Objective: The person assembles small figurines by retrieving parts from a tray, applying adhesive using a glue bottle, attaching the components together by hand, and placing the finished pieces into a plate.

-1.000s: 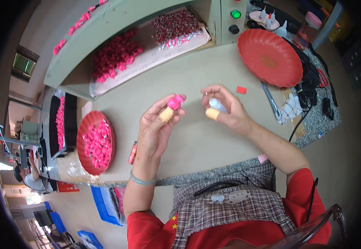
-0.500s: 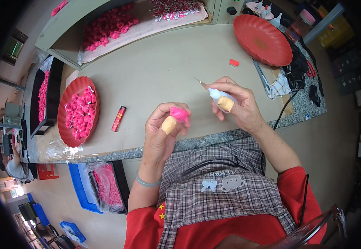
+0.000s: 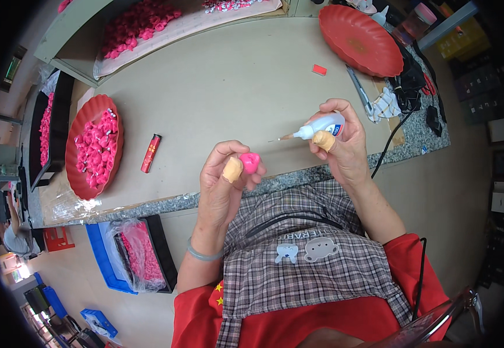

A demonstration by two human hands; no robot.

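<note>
My left hand (image 3: 224, 174) pinches a small glossy pink piece (image 3: 249, 163) between thumb and fingers; its exact kind is unclear. In my right hand (image 3: 346, 139) is a small white squeeze bottle (image 3: 323, 124) with a long thin needle tip, lying nearly level. The tip points left toward the pink piece and stays apart from it. Both thumbs wear tan finger covers. To the left, a red scalloped dish (image 3: 73, 168) holds many similar pink pieces. Between that dish and my left hand lies a red lighter-shaped stick (image 3: 151, 153).
A second red scalloped dish (image 3: 345, 43) stands at the far right, near a small red block (image 3: 319, 69), a utility knife (image 3: 360, 93) and a crumpled cloth (image 3: 384, 105). More pink pieces (image 3: 139, 26) fill a shelf at the back. A blue crate (image 3: 102, 255) sits below the table's left front edge.
The bottle has swung from tilted up to nearly level, moving right and slightly up with my right hand. The pink piece has turned in my left fingers. The whole view has shifted slightly.
</note>
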